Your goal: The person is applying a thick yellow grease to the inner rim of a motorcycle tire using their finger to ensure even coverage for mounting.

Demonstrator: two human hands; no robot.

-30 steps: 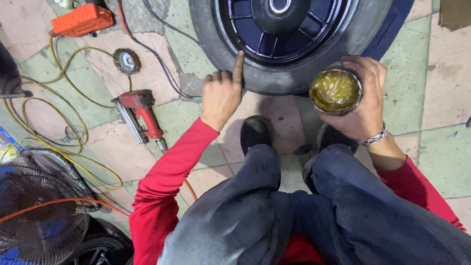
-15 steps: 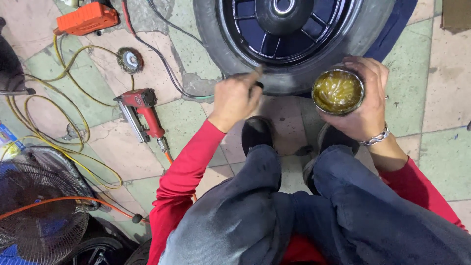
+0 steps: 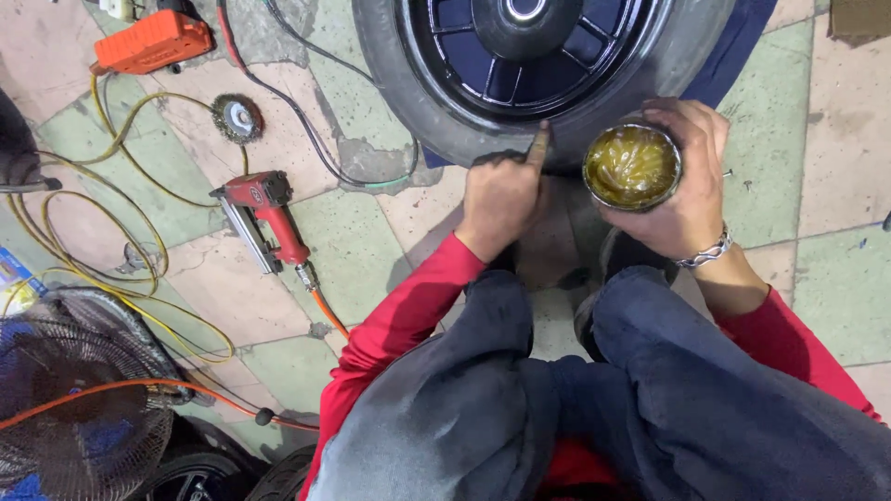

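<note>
At the far left we see only part of a wire fan guard [image 3: 70,408], cut off by the frame edge and crossed by an orange cord, and beneath it a dark tyre that is barely legible. A yellow hose [image 3: 139,269] loops over the tiled floor [image 3: 835,278] toward a red air nailer [image 3: 264,218], with a round wire brush wheel [image 3: 237,118] lying above it and an orange tool case [image 3: 153,42] at the top edge, partly cropped. Our left hand [image 3: 501,199] is curled with only the forefinger extended, its tip pressed to the tyre [image 3: 436,121] of the dark blue wheel [image 3: 538,46], whose upper half is out of view. Just beside it, our right hand [image 3: 691,190] wraps its fingers around an open round tin [image 3: 632,167] filled with yellowish-brown grease; the tin's side and any label are hidden by the grip. Our knees cover the floor below.
</note>
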